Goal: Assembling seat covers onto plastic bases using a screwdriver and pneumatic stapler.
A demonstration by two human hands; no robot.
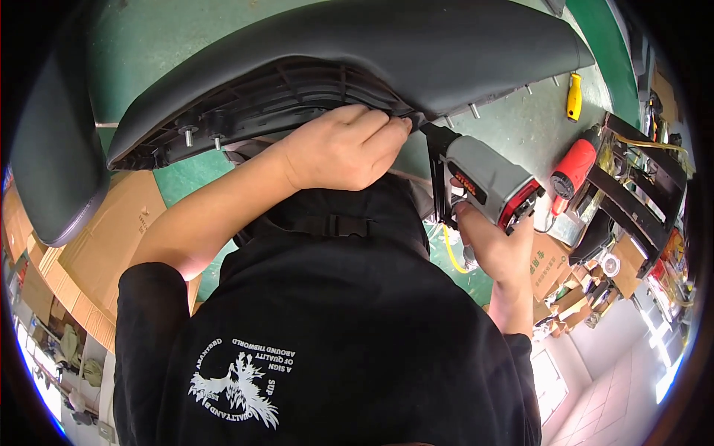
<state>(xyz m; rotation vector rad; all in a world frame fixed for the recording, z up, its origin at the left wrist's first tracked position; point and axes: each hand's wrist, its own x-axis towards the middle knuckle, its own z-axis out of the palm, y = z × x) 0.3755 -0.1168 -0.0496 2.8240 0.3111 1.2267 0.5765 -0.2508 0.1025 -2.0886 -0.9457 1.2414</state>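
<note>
A long black motorcycle-type seat (pixel 446 56) lies on its side across the green work surface, its ribbed plastic underside facing me and several metal studs sticking out. My left hand (pixel 346 149) is closed at the seat's near edge, its fingertips pinching the black cover there. In my right hand (pixel 492 241) is a grey and black staple gun (pixel 487 171), held by its handle. The gun's nose touches or nearly touches the seat's edge just right of my left fingertips; the exact contact is hidden.
On the right lie a yellow-handled tool (pixel 574 97), a red heat gun (pixel 574 167) and a black frame (pixel 632 197). A yellow hose (pixel 452 253) hangs below the staple gun. Another black padded seat (pixel 56 149) and cardboard (pixel 111 245) are at left.
</note>
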